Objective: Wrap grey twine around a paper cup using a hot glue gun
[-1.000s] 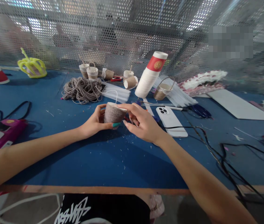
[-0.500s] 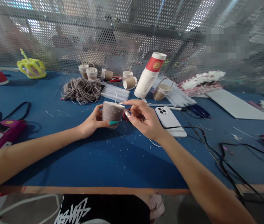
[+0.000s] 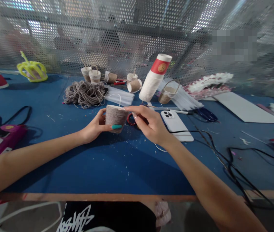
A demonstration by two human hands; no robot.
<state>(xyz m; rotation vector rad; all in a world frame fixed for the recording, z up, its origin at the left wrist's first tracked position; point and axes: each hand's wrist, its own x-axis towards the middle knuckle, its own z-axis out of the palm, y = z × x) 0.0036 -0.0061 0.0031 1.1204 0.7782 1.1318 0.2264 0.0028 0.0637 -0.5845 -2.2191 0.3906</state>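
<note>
My left hand [image 3: 93, 128] holds a small paper cup wrapped in grey-brown twine [image 3: 115, 117] just above the blue table [image 3: 117, 164], thumb across its front. My right hand [image 3: 149, 125] is at the cup's right side, its forefinger stretched onto the cup's rim. A thin pale strand rises from the rim and runs back toward the heap of loose twine [image 3: 83, 92]. A red ring-shaped thing [image 3: 130, 120] lies on the table behind my right fingers, partly hidden.
A leaning stack of paper cups [image 3: 153, 79], several twine-wrapped cups [image 3: 95, 76], a small cup basket [image 3: 166, 94] and white strips stand behind. A white phone [image 3: 175, 125] lies right of my hand, black cables [image 3: 224, 154] beyond it. A pink glue gun [image 3: 4, 137] is left; perforated metal screen at back.
The cup has tipped from tilted toward upright and shifted slightly left. My right hand drew its fingers in, then stretched the forefinger back onto the rim.
</note>
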